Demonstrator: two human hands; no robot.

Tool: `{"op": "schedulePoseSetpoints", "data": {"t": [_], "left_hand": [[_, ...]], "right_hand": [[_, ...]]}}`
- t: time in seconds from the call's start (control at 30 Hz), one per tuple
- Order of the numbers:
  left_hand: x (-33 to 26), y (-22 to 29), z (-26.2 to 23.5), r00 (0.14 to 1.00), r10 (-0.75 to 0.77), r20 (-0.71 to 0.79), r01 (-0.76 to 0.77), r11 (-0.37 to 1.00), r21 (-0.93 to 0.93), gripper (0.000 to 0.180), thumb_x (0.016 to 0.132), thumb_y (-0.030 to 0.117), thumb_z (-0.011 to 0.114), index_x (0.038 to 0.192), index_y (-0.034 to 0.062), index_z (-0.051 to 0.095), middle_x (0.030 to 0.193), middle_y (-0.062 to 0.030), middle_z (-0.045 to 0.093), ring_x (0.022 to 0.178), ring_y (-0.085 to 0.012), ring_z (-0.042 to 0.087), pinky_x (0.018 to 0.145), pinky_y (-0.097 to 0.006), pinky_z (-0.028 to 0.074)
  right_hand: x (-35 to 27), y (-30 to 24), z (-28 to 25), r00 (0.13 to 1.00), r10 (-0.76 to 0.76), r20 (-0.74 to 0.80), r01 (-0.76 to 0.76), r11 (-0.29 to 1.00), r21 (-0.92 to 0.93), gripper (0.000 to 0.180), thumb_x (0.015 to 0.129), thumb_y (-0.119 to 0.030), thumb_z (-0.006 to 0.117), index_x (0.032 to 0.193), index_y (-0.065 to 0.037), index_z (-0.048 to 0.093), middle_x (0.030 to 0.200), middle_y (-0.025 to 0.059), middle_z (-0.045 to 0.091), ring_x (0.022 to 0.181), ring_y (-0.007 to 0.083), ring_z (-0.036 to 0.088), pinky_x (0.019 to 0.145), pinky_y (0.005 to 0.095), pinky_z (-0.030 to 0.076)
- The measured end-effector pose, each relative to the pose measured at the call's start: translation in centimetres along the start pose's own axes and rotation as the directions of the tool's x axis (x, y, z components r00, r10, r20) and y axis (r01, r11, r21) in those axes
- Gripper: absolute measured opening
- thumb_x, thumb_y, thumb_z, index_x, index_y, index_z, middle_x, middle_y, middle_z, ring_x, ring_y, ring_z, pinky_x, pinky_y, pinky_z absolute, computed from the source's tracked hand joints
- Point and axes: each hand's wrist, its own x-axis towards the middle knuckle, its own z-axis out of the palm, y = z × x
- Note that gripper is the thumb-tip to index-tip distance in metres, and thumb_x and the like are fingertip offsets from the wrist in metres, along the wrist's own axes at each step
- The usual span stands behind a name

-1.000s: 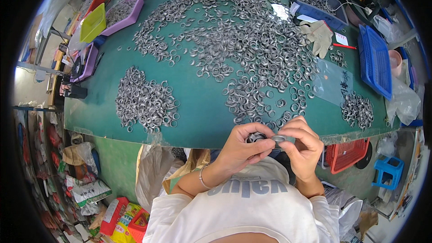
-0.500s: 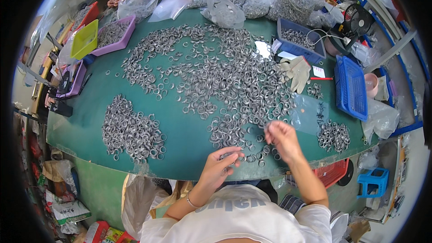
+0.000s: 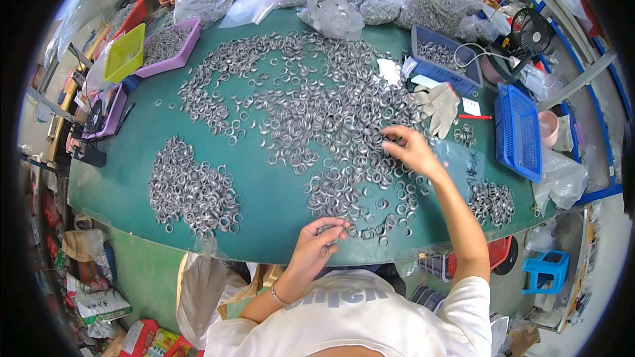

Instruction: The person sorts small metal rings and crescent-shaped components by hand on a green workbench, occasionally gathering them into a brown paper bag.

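Note:
Small grey metal rings (image 3: pixel 337 116) lie loose in a wide heap on the green table (image 3: pixel 271 208). My left hand (image 3: pixel 315 239) is at the near table edge, its fingers curled round a few metal rings that partly show between them. Farther forward, my right hand (image 3: pixel 413 151) is over the right side of the heap. Its thumb and fingers are apart at the rings, and I see nothing held between them. One separate pile of rings (image 3: pixel 192 188) sits at the left, and a smaller pile (image 3: pixel 491 203) at the right.
A blue basket (image 3: pixel 518 132), a pair of work gloves (image 3: pixel 440 107) and a red pen (image 3: pixel 475 117) are at the right. Behind them stand a blue-grey bin of rings (image 3: pixel 448 71) and a fan (image 3: pixel 531 32). Purple (image 3: pixel 173 61) and yellow-green (image 3: pixel 124 55) trays stand far left.
My right hand has moved forward from the near loose rings to the main heap, its fingers parting. My left hand has stayed near the table edge, shifting slightly left.

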Motion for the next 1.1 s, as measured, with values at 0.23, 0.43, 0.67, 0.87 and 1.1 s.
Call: {"op": "schedulePoseSetpoints", "data": {"t": [0.23, 0.43, 0.67, 0.87, 1.1], "left_hand": [[-0.9, -0.9, 1.0, 0.999, 0.039, -0.026, -0.040, 0.999, -0.019, 0.022, 0.087, 0.012, 0.063, 0.107, 0.0048, 0.062, 0.097, -0.0066, 0.065, 0.081, -0.0101, 0.059, 0.056, -0.021, 0.041], [-1.1, -1.5, 0.0, 0.996, -0.083, 0.021, 0.086, 0.982, -0.168, 0.023, 0.093, 0.026, 0.056, 0.095, 0.0039, 0.062, 0.091, -0.0077, 0.064, 0.077, -0.0137, 0.059, 0.053, -0.022, 0.041], [-1.0, -2.4, 0.0, 0.983, -0.186, 0.001, 0.178, 0.939, -0.293, 0.026, 0.094, 0.025, 0.054, 0.101, 0.0004, 0.059, 0.086, -0.0061, 0.059, 0.074, -0.0145, 0.057, 0.049, -0.021, 0.041], [-1.0, -2.7, -0.1, 0.973, -0.176, 0.151, 0.218, 0.915, -0.338, 0.029, 0.093, 0.022, 0.055, 0.110, -0.0018, 0.057, 0.084, -0.0049, 0.056, 0.075, -0.0133, 0.056, 0.049, -0.019, 0.039], [-1.4, -2.4, 0.2, 0.976, -0.215, -0.014, 0.206, 0.949, -0.240, 0.024, 0.092, 0.016, 0.056, 0.109, -0.0007, 0.059, 0.081, -0.0026, 0.056, 0.076, -0.0132, 0.056, 0.050, -0.019, 0.040]], "right_hand": [[-4.6, -3.4, 8.2, 0.993, -0.090, -0.071, 0.035, 0.828, -0.559, 0.070, 0.072, -0.045, 0.072, 0.131, -0.016, 0.048, 0.143, 0.0224, 0.027, 0.132, 0.0456, 0.022, 0.104, 0.0556, 0.026], [-7.6, -5.0, 9.8, 0.986, -0.163, -0.031, 0.123, 0.841, -0.527, 0.063, 0.080, -0.030, 0.066, 0.129, 0.001, 0.043, 0.138, 0.0175, 0.036, 0.128, 0.0398, 0.030, 0.100, 0.0503, 0.032], [-11.4, -5.8, 10.1, 0.989, -0.145, -0.011, 0.124, 0.878, -0.463, 0.052, 0.080, -0.012, 0.065, 0.127, -0.001, 0.046, 0.135, 0.0163, 0.041, 0.129, 0.0359, 0.034, 0.101, 0.0464, 0.034], [-13.1, -5.0, 9.7, 0.952, -0.255, -0.169, 0.176, 0.909, -0.377, 0.020, 0.075, -0.001, 0.065, 0.094, -0.002, 0.061, 0.104, 0.0124, 0.058, 0.110, 0.0337, 0.053, 0.090, 0.0420, 0.044], [-13.2, -4.9, 8.3, 0.908, -0.008, -0.418, 0.016, 1.000, 0.015, 0.011, 0.072, 0.004, 0.067, 0.083, 0.000, 0.066, 0.084, 0.0112, 0.064, 0.092, 0.0267, 0.061, 0.081, 0.0328, 0.045]]}}
